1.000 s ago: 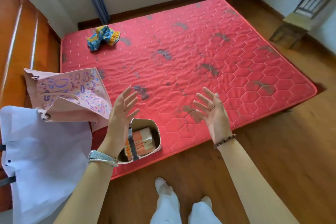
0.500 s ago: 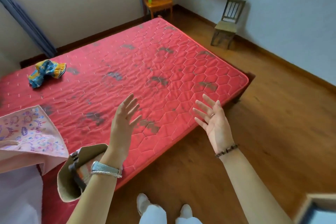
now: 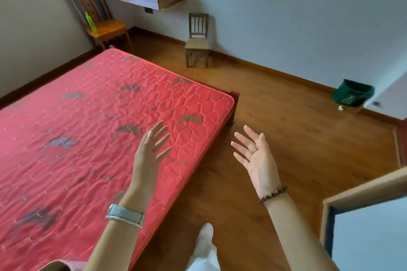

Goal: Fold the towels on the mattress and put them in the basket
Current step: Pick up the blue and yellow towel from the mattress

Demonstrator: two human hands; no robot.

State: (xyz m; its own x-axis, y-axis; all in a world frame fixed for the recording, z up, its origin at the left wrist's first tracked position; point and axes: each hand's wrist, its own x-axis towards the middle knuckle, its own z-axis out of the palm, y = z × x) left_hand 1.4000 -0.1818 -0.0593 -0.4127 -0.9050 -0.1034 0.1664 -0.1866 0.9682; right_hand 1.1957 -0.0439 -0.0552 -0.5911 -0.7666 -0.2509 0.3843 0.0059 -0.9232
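Red quilted mattress (image 3: 92, 138) shows no towels; left hand (image 3: 152, 149) and right hand (image 3: 255, 154) hover empty, fingers spread. Towels likely soft, best pinched at corners.

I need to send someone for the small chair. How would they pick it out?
Past the red mattress's far corner, against the grey wall, stands the small chair. It is dull brown with a slatted back, unlike the glossy orange chair to its left, which carries a green bottle.

View swung right, basket and towels gone, green bin (image 3: 352, 94) now visible
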